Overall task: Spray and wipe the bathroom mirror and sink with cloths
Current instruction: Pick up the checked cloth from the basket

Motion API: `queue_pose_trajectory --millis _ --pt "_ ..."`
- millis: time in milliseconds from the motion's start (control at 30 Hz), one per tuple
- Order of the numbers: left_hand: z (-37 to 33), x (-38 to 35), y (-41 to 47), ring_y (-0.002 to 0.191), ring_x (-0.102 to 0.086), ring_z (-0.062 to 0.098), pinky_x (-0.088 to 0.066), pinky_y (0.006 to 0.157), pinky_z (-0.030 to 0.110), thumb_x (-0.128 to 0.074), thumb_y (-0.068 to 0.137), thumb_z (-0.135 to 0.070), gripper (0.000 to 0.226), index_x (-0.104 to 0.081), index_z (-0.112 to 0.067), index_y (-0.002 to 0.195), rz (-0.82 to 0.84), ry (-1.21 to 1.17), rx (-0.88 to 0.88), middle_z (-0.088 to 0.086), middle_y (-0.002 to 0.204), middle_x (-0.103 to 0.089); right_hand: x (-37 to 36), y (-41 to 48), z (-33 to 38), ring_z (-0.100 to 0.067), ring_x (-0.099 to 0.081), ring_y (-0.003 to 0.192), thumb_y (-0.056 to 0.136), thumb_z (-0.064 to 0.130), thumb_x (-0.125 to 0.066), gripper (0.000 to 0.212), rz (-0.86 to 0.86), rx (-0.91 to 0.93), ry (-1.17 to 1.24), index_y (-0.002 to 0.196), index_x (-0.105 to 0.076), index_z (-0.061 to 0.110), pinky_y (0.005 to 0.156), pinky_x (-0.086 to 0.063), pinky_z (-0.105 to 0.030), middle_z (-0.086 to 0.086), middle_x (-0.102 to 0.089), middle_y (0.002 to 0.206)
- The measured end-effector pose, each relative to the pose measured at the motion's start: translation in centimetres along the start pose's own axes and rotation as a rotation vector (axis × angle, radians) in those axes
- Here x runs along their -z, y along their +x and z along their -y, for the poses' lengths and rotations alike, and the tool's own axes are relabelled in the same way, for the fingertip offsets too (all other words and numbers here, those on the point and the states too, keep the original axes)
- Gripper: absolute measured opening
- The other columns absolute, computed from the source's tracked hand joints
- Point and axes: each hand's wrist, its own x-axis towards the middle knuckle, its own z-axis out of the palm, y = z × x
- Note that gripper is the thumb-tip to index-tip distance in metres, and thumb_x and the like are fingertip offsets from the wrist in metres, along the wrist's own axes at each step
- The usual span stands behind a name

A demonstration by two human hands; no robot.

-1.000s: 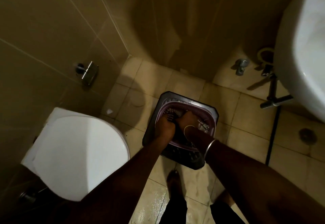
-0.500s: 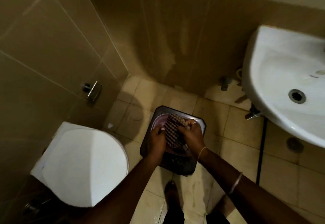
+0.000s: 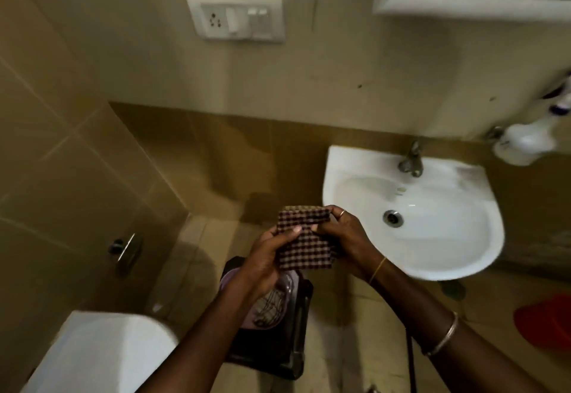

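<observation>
— Cloth [image 3: 304, 239] up out of the basket at last?

— Yes. Down inside the purple basket [image 3: 275, 309] on the dark stool [image 3: 296, 352] a second ago, lifted clear since. Now held at chest height, just left of the sink [image 3: 448, 269] rim and apart from it.

— Hands?

— Both on it. Left hand [image 3: 265, 259] curled under the lower left edge, thumb laid flat on top. Right hand [image 3: 343, 235] pinching the upper right part, fingers wrapped behind. Nothing else held by either.

— Spread out or folded?

— Folded into a small rectangle, checked dark and pale. Damp or dry, cannot tell.

— Anything left in the basket?

— Something pale with dark lines, perhaps a second cloth. Too dim to say.

— Other changes?

— View raised along with the cloth. Tap [image 3: 411, 161], white-framed mirror [image 3: 469, 3] at top right and switch plate [image 3: 236, 17] on the wall newly in sight. Also a white bottle [image 3: 522, 145] on the wall right of the sink; sprayer or soap, cannot tell.

— Meaning for the job?

— Fetching done, by the look of it. Mirror and sink both untouched, no spraying or wiping begun. Likely next: shake the cloth loose or shift it to one hand, freeing the other for a sprayer. Worth watching the grip during that handover, with the cloth hanging over the floor and stool, not over the basin.
</observation>
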Motion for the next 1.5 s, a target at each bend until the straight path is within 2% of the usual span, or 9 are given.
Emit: queue_pose_trajectory --millis 133,267,367,533,667,800,967,1167,1500 --pt "-1.9 -7.0 0.7 0.109 -0.069 0.038 -0.059 0.090 0.048 -0.079 0.076 -0.016 0.060 -0.063 -0.002 0.132 0.015 0.020 -0.014 0.025 0.127 -0.068 5.2 -1.8 5.6 -0.037 -0.070 0.106 0.081 0.006 -0.081 0.040 0.007 0.071 0.009 0.118 -0.066 0.000 0.092 -0.057 -0.052 -0.022 -0.072 0.118" --pt "-1.9 -13.1 1.3 0.108 -0.070 0.035 -0.055 0.098 0.047 -0.076 0.085 -0.019 0.049 -0.065 0.000 0.129 0.089 -0.043 0.044 0.023 0.124 -0.070 10.2 -3.4 9.1 -0.029 -0.070 0.104 0.078 0.001 -0.081 0.046 0.001 0.145 0.013 0.121 -0.063 -0.003 0.089 -0.060 -0.044 -0.016 -0.072 0.115" --pt "-1.0 -17.5 1.9 0.100 -0.075 0.033 -0.063 0.078 0.043 -0.066 0.089 -0.015 0.042 -0.064 0.002 0.127 0.117 -0.128 0.078 0.022 0.116 -0.073 14.3 -3.7 10.1 -0.031 -0.070 0.108 0.076 0.000 -0.085 0.048 -0.076 0.161 -0.022 0.119 -0.066 0.003 0.089 -0.061 -0.043 -0.013 -0.073 0.116" --pt "0.6 -23.1 3.7 0.109 -0.071 0.039 -0.063 0.079 0.045 -0.058 0.098 -0.008 0.039 -0.057 0.002 0.136 0.134 -0.093 0.030 0.025 0.126 -0.069 20.7 -2.9 10.6 -0.026 -0.070 0.110 0.073 0.019 -0.093 0.045 -0.231 0.195 -0.141 0.113 -0.070 0.018 0.091 -0.062 -0.040 -0.007 -0.074 0.114" --pt "0.8 -26.1 5.1 0.096 -0.076 0.035 -0.063 0.064 0.040 -0.047 0.104 -0.004 0.031 -0.056 0.003 0.133 0.163 -0.143 0.006 0.023 0.116 -0.073 26.6 -2.0 11.7 -0.022 -0.069 0.102 0.085 0.025 -0.084 0.036 -0.707 0.377 -0.237 0.114 -0.065 0.013 0.091 -0.058 -0.035 -0.005 -0.072 0.107" --pt "1.1 -27.9 7.1 0.116 -0.068 0.039 -0.063 0.077 0.042 -0.047 0.105 -0.006 0.036 -0.053 0.000 0.140 0.155 -0.179 -0.028 0.026 0.134 -0.064 34.9 0.0 14.1 -0.025 -0.060 0.114 0.078 0.041 -0.087 0.065 -1.062 0.426 -0.301 0.127 -0.058 0.011 0.095 -0.052 -0.036 -0.010 -0.063 0.124" --pt "1.4 -28.5 8.2 0.126 -0.062 0.042 -0.062 0.088 0.046 -0.050 0.103 -0.005 0.040 -0.052 -0.003 0.143 0.146 -0.192 -0.052 0.026 0.139 -0.061 41.0 4.0 17.6 -0.023 -0.054 0.122 0.073 0.040 -0.091 0.083 -1.010 0.407 -0.315 0.138 -0.049 0.010 0.104 -0.047 -0.035 -0.007 -0.057 0.134" --pt "1.3 -28.5 8.3 0.128 -0.059 0.044 -0.055 0.098 0.053 -0.052 0.099 -0.004 0.044 -0.053 -0.007 0.143 0.179 -0.125 -0.089 0.023 0.139 -0.061 42.8 7.9 19.6 -0.018 -0.060 0.103 0.075 0.031 -0.092 0.067 -0.847 0.470 -0.307 0.129 -0.055 0.015 0.094 -0.050 -0.031 0.001 -0.061 0.117" --pt "-0.2 -27.9 8.3 0.124 -0.062 0.042 -0.062 0.073 0.042 -0.056 0.098 -0.004 0.044 -0.054 -0.009 0.142 0.131 -0.132 -0.085 0.023 0.140 -0.061 43.0 10.8 19.9 -0.029 -0.067 0.102 0.084 0.030 -0.081 0.041 -0.955 0.434 -0.231 0.118 -0.068 0.013 0.092 -0.053 -0.035 -0.011 -0.071 0.111"
